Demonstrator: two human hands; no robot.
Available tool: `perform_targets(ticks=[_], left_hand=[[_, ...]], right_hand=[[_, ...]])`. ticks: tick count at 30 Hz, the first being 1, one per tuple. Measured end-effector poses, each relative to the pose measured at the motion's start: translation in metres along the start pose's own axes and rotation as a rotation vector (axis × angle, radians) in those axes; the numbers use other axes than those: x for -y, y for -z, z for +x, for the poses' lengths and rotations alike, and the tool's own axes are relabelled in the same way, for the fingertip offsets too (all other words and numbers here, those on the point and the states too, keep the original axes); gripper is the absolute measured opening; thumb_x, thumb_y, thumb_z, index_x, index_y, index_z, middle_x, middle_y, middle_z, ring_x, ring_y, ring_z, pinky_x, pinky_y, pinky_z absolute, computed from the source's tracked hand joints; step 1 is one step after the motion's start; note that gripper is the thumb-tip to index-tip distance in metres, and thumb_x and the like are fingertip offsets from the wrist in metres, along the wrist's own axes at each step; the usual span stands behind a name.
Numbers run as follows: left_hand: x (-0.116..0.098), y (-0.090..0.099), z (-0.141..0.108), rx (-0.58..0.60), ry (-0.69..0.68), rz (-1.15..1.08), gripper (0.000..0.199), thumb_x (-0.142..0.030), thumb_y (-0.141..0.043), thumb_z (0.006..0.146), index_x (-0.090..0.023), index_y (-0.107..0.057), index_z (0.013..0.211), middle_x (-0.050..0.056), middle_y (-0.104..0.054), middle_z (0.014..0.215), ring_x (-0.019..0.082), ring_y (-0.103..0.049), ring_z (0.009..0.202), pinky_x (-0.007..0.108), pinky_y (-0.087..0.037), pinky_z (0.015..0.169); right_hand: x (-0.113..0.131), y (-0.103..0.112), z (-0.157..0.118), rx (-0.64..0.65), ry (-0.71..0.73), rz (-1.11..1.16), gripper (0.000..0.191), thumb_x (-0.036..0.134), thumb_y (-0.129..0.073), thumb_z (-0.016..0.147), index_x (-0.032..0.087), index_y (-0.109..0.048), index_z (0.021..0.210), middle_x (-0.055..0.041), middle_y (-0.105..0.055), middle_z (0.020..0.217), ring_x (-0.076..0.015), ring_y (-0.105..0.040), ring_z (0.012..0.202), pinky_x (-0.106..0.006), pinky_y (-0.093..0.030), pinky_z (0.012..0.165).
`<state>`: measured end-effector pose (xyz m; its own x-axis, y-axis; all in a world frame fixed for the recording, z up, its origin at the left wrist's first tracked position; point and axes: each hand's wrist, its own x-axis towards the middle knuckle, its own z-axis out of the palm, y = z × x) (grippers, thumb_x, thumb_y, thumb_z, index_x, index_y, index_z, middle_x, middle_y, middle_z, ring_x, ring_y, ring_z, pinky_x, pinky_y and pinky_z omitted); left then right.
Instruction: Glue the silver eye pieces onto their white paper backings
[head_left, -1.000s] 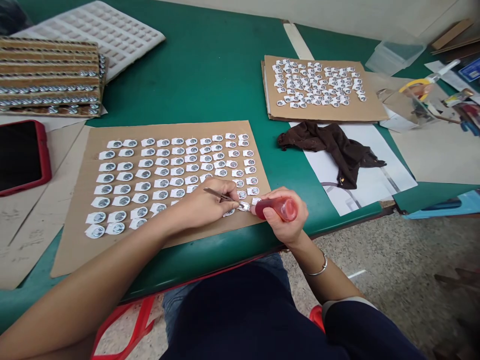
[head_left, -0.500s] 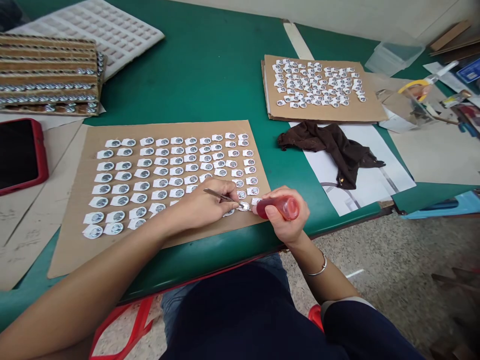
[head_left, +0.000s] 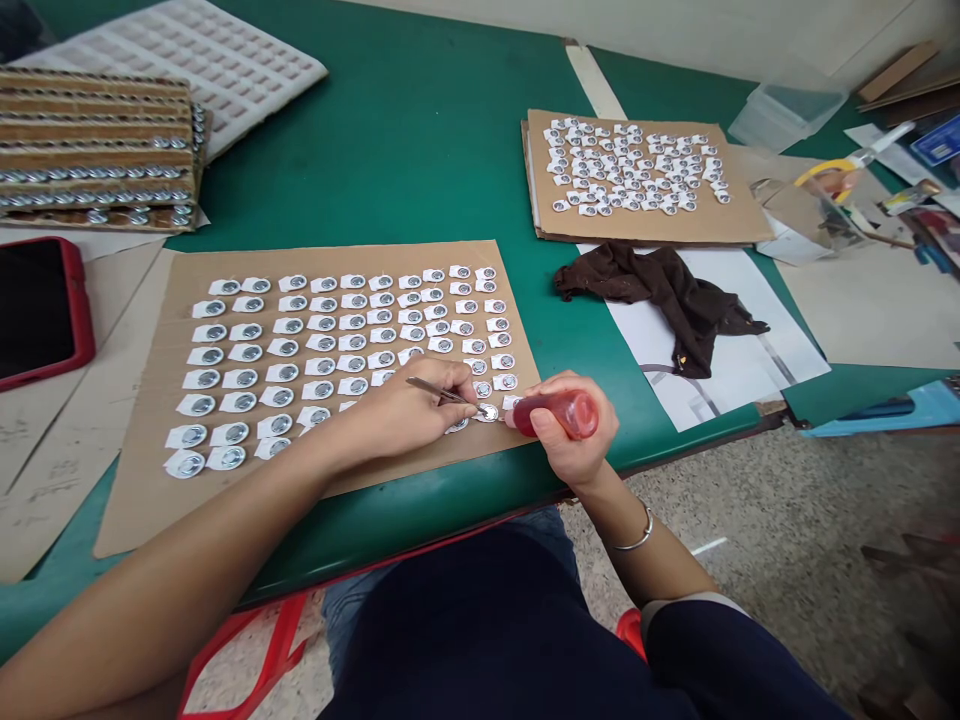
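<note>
My left hand (head_left: 416,405) is closed on thin metal tweezers (head_left: 433,390), whose tips are at a small round silver piece (head_left: 488,412) on a white tab. Wrapped round a red squeeze bottle (head_left: 559,414), my right hand (head_left: 579,440) holds it tilted, its nozzle close to the same piece from the right. Under both hands lies a brown cardboard sheet (head_left: 150,500) with rows of such silver pieces on white tabs. My left hand and forearm cover some of them.
A second board (head_left: 735,222) of silver pieces lies behind on the right, near a brown cloth (head_left: 667,290) on white paper. A red-cased phone (head_left: 37,310), stacked cardboard strips (head_left: 90,130) and a white tray sheet (head_left: 247,60) are at left. Scissors (head_left: 840,175) lie far right.
</note>
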<state>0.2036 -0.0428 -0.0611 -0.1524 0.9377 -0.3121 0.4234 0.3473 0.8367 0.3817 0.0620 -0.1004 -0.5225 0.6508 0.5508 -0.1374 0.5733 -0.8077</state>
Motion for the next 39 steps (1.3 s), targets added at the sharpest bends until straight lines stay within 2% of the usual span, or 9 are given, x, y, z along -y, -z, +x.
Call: perform_targets(ticks=[24, 39], left_hand=[[0.0014, 0.0002, 0.0006, 0.011, 0.007, -0.017, 0.011, -0.028, -0.058, 0.077, -0.018, -0.060, 0.075, 0.001, -0.061, 0.080, 0.011, -0.052, 0.066, 0.022, -0.038, 0.059], [-0.0027, 0.0008, -0.0003, 0.013, -0.003, -0.021, 0.010, -0.025, -0.057, 0.078, -0.017, -0.059, 0.074, -0.001, -0.058, 0.074, 0.010, -0.050, 0.065, 0.022, -0.038, 0.058]], right_hand=[[-0.0023, -0.0006, 0.0010, -0.048, -0.018, -0.024, 0.017, 0.028, -0.065, 0.074, 0.020, -0.056, 0.086, -0.0017, -0.061, 0.074, -0.0171, -0.061, 0.069, -0.035, -0.050, 0.064], [-0.0023, -0.0008, 0.0011, -0.049, -0.019, -0.031, 0.017, 0.026, -0.065, 0.074, 0.019, -0.056, 0.086, -0.0023, -0.061, 0.075, -0.0171, -0.061, 0.070, -0.034, -0.050, 0.065]])
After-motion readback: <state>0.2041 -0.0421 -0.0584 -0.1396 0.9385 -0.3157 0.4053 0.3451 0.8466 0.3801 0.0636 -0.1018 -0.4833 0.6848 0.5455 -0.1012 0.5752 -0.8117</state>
